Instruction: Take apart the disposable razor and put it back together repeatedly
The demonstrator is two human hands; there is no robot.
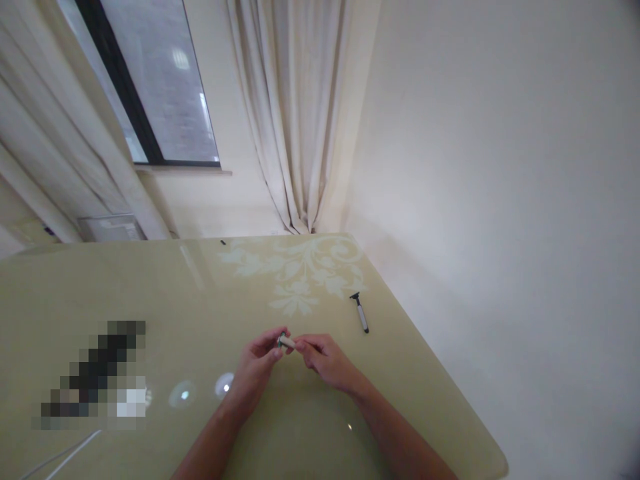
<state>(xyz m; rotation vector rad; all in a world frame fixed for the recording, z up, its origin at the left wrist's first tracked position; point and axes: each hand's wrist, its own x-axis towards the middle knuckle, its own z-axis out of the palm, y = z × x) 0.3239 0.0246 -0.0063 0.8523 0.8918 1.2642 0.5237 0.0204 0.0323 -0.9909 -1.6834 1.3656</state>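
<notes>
Between my hands, above the table, is a small pale object with a dark green edge (287, 341); its kind is too small to make out. My left hand (263, 350) grips its green-edged side between thumb and fingers. The fingers of my right hand (323, 357) pinch its pale right end. A razor (362, 315) with a grey handle and a black head lies on the table beyond my right hand, touched by neither hand.
The glossy yellow-green table (425, 400) has a pale floral pattern and a right edge beside the wall. A small black piece (223, 243) lies near its far edge. At left are a pixelated dark patch (100, 373) and a white cable (70, 457). Curtains (295, 100) hang behind.
</notes>
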